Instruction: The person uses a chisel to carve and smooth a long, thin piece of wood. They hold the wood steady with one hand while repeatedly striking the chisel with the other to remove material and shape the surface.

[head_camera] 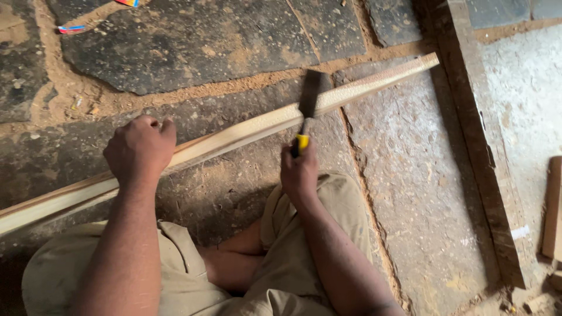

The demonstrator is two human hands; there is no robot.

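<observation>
A: Biggest first. What's underfoot?

B: Floor of dark, irregular stone slabs, rough and pitted, with sandy sawdust packed in the joints. At right, a paler concrete patch, speckled and gritty, bordered by a dark weathered beam running top to bottom.

A: Person?

B: Seated on the floor, knees bent, khaki shorts, bare forearms reaching forward.

A: Main thing?

B: Long pale wood strip, narrow, rectangular section, lying diagonally from lower left to upper right across the slabs. The far stretch past the tool looks dimpled, a scaly chopped texture; the near stretch is smoother with a straight grain line.

A: Left hand?

B: Left hand curled into a fist over the strip, fingers wrapped down around its far edge, pressing it to the floor. Closed tight on the strip.

A: Right hand?

B: Right hand closed around a tool handle, yellow with black, only a short bit showing above the fist.

A: The tool?

B: Hatchet-like blade, flat dark metal, roughly rectangular, motion-blurred. Lower edge sits at the strip's top face; can't tell if it's touching.

A: Small stuff?

B: Pale wood block at the right edge, small offcuts in the bottom corner, a red-blue wrapper scrap top left.
</observation>
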